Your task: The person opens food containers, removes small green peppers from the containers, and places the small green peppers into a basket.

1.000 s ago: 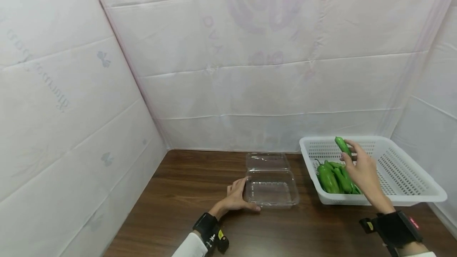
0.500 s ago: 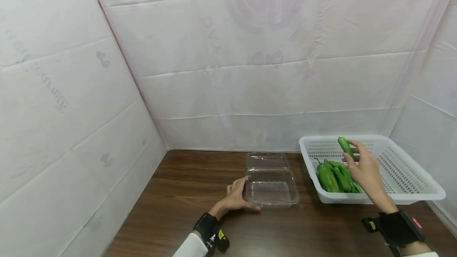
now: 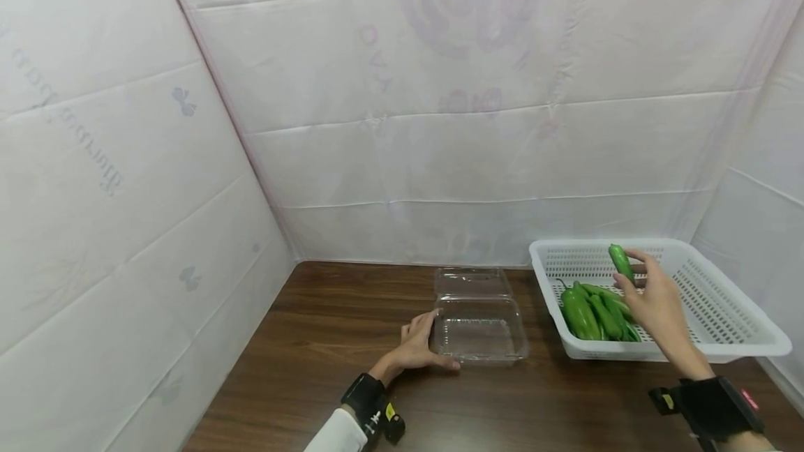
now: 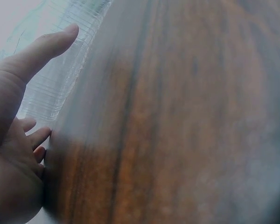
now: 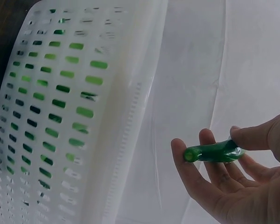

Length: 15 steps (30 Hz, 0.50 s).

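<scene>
Above the white basket, my right hand (image 3: 656, 302) holds a green pepper (image 3: 620, 261) between thumb and fingers. In the right wrist view its stem end (image 5: 191, 155) faces the camera, and the thumb presses on its other end. A clear plastic clamshell container (image 3: 479, 333) lies on the table with its lid (image 3: 472, 282) folded back. My left hand (image 3: 414, 349) rests at the container's left side, fingers on the left edge and thumb stretched along the front corner. The left wrist view shows that thumb (image 4: 49, 49) straight beside the clear plastic wall (image 4: 60, 88).
Several more green peppers (image 3: 581, 312) lie in the left part of the white perforated basket (image 3: 735, 349). The basket stands on the brown wooden table (image 3: 326, 347) at the right. White sheeting (image 3: 408, 159) walls in the back and both sides.
My right hand has shifted a little to the right with the green pepper, which points more upright. My left hand and the container have stayed in place.
</scene>
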Available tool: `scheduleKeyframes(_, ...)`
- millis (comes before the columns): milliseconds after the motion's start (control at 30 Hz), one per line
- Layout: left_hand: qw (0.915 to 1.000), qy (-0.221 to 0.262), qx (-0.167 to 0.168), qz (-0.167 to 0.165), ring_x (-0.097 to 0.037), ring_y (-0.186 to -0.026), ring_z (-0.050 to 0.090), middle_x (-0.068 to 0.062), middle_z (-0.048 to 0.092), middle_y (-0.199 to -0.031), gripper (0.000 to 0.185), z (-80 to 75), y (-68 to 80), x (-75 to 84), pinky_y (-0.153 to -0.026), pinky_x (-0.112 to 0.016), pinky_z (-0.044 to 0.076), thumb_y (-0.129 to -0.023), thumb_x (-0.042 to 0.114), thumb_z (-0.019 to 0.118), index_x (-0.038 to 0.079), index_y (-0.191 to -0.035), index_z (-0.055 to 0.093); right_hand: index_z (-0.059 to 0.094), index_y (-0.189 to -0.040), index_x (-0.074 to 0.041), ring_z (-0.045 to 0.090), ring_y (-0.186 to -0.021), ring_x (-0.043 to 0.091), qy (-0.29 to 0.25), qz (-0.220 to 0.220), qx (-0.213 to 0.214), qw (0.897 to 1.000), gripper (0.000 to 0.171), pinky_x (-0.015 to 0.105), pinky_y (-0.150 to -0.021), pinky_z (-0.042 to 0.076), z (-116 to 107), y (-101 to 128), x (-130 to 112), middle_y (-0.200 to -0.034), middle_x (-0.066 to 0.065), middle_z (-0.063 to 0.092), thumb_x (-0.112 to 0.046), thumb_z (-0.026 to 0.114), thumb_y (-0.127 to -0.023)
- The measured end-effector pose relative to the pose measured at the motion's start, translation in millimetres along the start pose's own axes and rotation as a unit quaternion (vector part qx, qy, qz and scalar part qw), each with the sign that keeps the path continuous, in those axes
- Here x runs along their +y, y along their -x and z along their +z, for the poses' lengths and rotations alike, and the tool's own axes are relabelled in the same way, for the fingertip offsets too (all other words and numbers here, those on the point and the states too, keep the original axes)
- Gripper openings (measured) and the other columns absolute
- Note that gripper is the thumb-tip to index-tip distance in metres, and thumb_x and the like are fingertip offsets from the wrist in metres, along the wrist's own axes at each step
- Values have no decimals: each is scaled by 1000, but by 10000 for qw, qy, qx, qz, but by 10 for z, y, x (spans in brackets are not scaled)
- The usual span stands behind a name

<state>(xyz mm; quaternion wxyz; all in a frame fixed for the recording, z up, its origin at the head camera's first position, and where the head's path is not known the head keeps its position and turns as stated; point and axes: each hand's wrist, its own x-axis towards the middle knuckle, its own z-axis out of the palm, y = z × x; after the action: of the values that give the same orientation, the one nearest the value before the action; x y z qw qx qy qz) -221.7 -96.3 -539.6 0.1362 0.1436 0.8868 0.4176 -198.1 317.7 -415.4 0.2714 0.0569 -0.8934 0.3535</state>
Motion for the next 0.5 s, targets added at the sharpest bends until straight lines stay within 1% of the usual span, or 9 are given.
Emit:
scheduleKeyframes(167,10000,-11,-1,-2,-35,-147,18,-12,26,-164,119,7,-7,-1,-108,-54,23,-69,46,93,21,-162,23,47,-139,13,37,-73,-27,90,1,-5,10000,48,18,-50,48,-7,11,52,-101,38,67,4,65,-95)
scheduleKeyframes(400,10000,-38,9,27,-33,-148,18,-10,28,-163,118,-1,-15,-11,-109,-54,21,-69,46,94,22,-162,24,49,-137,13,41,-72,-25,39,-14,1,10000,46,20,-49,47,32,48,80,-100,37,67,4,65,-95)
scheduleKeyframes(433,10000,-44,8,34,-32,-148,18,-10,28,-163,118,-2,-15,-12,-109,-54,20,-69,46,94,22,-162,24,49,-137,13,45,-71,-21,60,-13,4,10000,46,20,-49,47,39,53,82,-100,37,67,4,65,-95)
scheduleKeyframes(467,10000,-45,13,50,-32,-148,19,-10,29,-163,118,-1,-15,-12,-109,-54,20,-69,45,94,21,-162,24,48,-137,13,52,-70,-14,92,-7,-4,10000,46,20,-49,47,44,61,84,-100,37,66,4,64,-96)
scheduleKeyframes(500,10000,-47,11,53,-32,-147,19,-11,29,-163,118,-1,-12,-11,-109,-54,20,-69,45,94,21,-162,24,48,-137,14,60,-69,-4,123,-5,0,9999,46,20,-49,46,51,69,89,-100,37,66,4,64,-95)
